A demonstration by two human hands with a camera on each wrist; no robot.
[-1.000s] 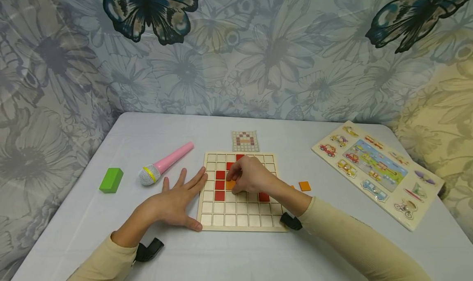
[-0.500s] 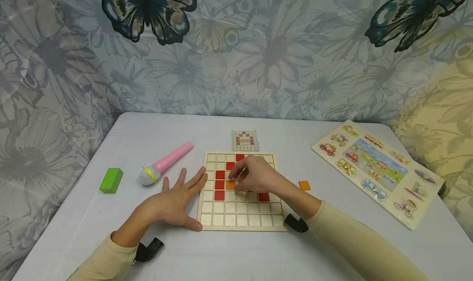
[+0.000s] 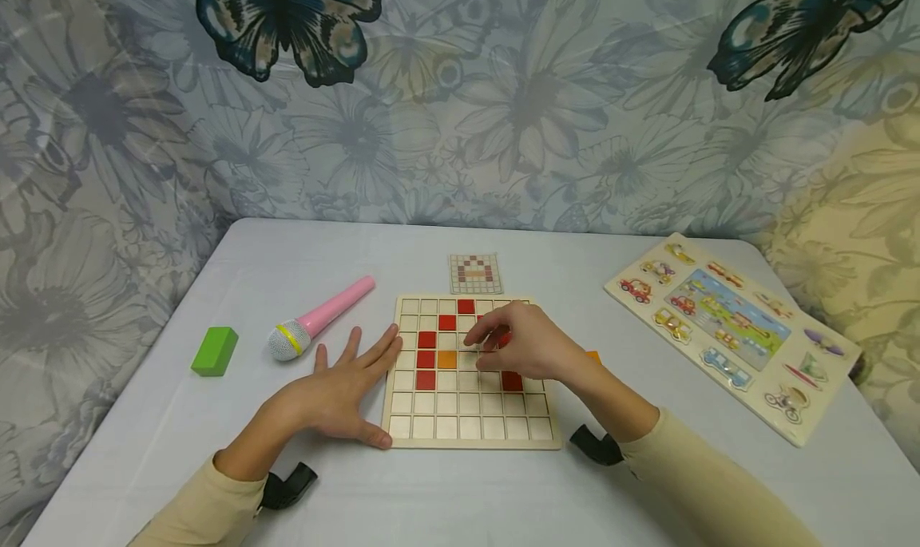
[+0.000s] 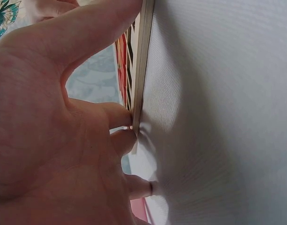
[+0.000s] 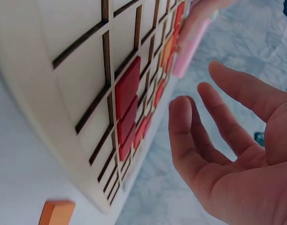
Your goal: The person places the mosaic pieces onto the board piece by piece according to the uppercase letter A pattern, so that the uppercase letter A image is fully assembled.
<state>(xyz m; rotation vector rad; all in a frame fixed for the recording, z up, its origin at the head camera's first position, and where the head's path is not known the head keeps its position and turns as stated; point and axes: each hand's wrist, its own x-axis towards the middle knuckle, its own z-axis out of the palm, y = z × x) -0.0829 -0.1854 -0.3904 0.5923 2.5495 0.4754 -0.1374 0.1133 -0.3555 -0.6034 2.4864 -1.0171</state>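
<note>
A wooden grid board lies on the table with several red tiles set in its squares. One orange tile sits in a square beside the left column of red. My left hand is spread flat, its thumb and fingertips at the board's left edge. Over the right half of the grid hovers my right hand, partly covering the red tiles there. In the right wrist view its loosely curved fingers stand apart from the thumb, with nothing between them. Another orange tile lies loose beyond the board's right side.
Behind the board lies a small pattern card. A pink toy microphone and a green block are on the left. At the right lies a wooden vehicle puzzle. Patterned cloth hangs behind the table.
My right hand has let go of the orange tile, leaving it in its square, and has drawn back to the right. The left hand has stayed at the board's edge.
</note>
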